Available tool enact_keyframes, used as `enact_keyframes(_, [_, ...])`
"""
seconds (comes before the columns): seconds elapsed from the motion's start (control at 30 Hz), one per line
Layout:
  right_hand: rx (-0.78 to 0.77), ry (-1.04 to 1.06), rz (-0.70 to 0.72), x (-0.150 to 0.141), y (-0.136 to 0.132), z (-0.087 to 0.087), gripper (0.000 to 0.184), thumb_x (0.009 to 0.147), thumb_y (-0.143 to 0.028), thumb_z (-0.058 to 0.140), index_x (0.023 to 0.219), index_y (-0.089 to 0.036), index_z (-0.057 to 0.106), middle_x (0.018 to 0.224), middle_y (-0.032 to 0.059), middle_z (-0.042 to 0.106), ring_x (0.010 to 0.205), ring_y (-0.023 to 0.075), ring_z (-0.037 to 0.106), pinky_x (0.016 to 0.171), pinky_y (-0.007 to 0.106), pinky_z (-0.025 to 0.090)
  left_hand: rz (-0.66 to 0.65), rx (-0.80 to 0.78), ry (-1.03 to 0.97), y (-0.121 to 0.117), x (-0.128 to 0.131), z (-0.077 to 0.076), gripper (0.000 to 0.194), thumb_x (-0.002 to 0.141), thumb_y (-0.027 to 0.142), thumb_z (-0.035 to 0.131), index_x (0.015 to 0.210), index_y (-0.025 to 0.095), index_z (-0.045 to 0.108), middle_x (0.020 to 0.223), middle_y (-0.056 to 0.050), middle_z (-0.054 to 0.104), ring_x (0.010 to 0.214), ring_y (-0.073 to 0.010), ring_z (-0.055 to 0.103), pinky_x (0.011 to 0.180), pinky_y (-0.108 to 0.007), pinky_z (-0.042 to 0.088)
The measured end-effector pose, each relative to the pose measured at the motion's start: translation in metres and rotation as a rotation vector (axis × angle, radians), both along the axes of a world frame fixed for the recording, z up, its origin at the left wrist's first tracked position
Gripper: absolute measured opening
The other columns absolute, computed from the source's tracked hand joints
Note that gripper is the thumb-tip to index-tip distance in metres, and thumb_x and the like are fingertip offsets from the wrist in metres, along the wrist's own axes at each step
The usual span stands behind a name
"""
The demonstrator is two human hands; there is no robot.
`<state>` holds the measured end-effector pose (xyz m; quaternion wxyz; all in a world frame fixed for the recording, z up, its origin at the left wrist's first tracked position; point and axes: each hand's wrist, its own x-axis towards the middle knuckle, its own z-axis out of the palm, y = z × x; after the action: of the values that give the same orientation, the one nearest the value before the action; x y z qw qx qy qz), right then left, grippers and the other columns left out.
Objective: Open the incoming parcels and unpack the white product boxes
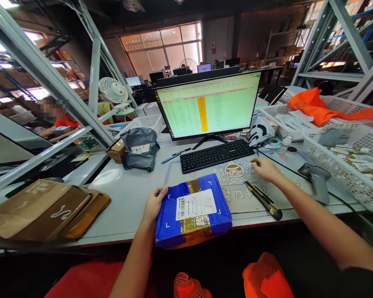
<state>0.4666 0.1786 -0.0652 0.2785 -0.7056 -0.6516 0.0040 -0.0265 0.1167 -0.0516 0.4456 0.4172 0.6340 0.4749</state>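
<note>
A blue box with shiny brown tape and a white barcode label rests at the desk's front edge, its near side tilted toward me. My left hand grips its left side, thumb on top. My right hand is off the box, above the printed desk mat near the keyboard's right end. Its fingers are half bent and slightly apart, with nothing visible in them. A yellow and black box cutter lies on the mat just below that hand.
Behind are a keyboard and a monitor. A grey plastic parcel and flattened cardboard lie left. On the right are a barcode scanner with its cable and a white basket of small items. Another person sits far left.
</note>
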Motion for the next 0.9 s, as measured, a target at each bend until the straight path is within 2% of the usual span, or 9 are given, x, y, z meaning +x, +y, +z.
enact_keyframes(0.13, [-0.044,-0.027,0.092,-0.048,0.041,-0.004,0.04,0.102,-0.042,0.067,0.133,-0.016,0.061,0.132,0.0111,0.061,0.112,0.0252,0.064,0.095,0.046,0.058,0.202,0.178,0.009,-0.01,-0.002,-0.008,0.079,0.044,0.079,0.086,0.087,0.014,0.068,0.085,-0.007,0.071,0.078,-0.0208,0.065,0.074,-0.032,0.055])
enact_keyframes(0.27, [-0.066,-0.022,0.174,-0.076,0.06,0.003,0.041,0.102,-0.042,0.067,0.134,-0.017,0.061,0.133,0.0113,0.061,0.114,0.0258,0.064,0.096,0.047,0.058,0.279,0.322,0.112,-0.051,-0.015,-0.026,0.069,0.072,0.078,0.073,0.102,0.015,0.07,0.111,-0.015,0.072,0.109,-0.0294,0.067,0.098,-0.042,0.055])
enact_keyframes(0.37, [-0.085,-0.01,0.217,-0.087,0.069,0.012,0.042,0.102,-0.042,0.067,0.134,-0.017,0.061,0.133,0.0114,0.06,0.114,0.026,0.063,0.097,0.048,0.057,0.233,0.481,0.117,-0.096,-0.016,-0.059,0.065,0.087,0.077,0.058,0.116,0.02,0.067,0.139,-0.016,0.063,0.13,-0.0339,0.061,0.109,-0.047,0.051])
enact_keyframes(0.47, [-0.117,0.011,0.253,-0.091,0.074,0.023,0.042,0.101,-0.043,0.067,0.135,-0.017,0.06,0.135,0.0116,0.06,0.116,0.0267,0.063,0.098,0.049,0.057,0.154,0.558,0.159,-0.132,-0.008,-0.102,0.085,0.08,0.088,0.056,0.134,0.023,0.06,0.154,-0.019,0.051,0.143,-0.0407,0.051,0.116,-0.053,0.046])
enact_keyframes(0.57, [-0.166,0.051,0.299,-0.092,0.063,0.027,0.042,0.103,-0.043,0.064,0.136,-0.018,0.061,0.139,0.0131,0.059,0.12,0.028,0.062,0.103,0.052,0.054,0.179,0.448,0.25,-0.148,-0.002,-0.145,0.116,0.069,0.088,0.069,0.157,0.02,0.038,0.157,-0.024,0.046,0.144,-0.0451,0.048,0.119,-0.06,0.041])
enact_keyframes(0.67, [-0.268,0.123,0.424,-0.097,0.017,0.014,0.042,0.106,-0.045,0.052,0.138,-0.019,0.064,0.142,0.0146,0.062,0.126,0.028,0.062,0.112,0.049,0.049,0.21,0.338,0.351,-0.148,-0.004,-0.173,0.13,0.061,0.078,0.084,0.162,0.016,0.029,0.152,-0.027,0.051,0.138,-0.0453,0.054,0.115,-0.061,0.045])
enact_keyframes(0.77, [-0.43,0.392,0.759,-0.106,-0.052,-0.002,0.065,0.105,-0.063,0.043,0.151,-0.019,0.055,0.154,0.0133,0.053,0.144,0.03,0.049,0.121,0.048,0.041,0.23,0.361,0.357,-0.136,-0.002,-0.168,0.124,0.064,0.08,0.08,0.158,0.013,0.035,0.144,-0.027,0.057,0.132,-0.0417,0.061,0.11,-0.054,0.051])
enact_keyframes(0.83, [-0.445,0.616,0.864,-0.114,-0.091,-0.002,0.08,0.101,-0.074,0.041,0.159,-0.019,0.047,0.16,0.0134,0.045,0.151,0.0313,0.039,0.125,0.05,0.034,0.305,0.454,0.363,-0.119,0.002,-0.139,0.114,0.073,0.086,0.068,0.153,0.009,0.042,0.143,-0.028,0.058,0.133,-0.0393,0.06,0.112,-0.049,0.05])
enact_keyframes(0.9, [-0.399,0.739,0.856,-0.125,-0.113,0.007,0.086,0.099,-0.078,0.041,0.16,-0.017,0.044,0.161,0.0149,0.044,0.151,0.0326,0.039,0.127,0.053,0.03,0.377,0.543,0.414,-0.093,0.005,-0.092,0.098,0.085,0.083,0.057,0.15,0.01,0.05,0.147,-0.025,0.057,0.138,-0.0362,0.056,0.118,-0.045,0.045])
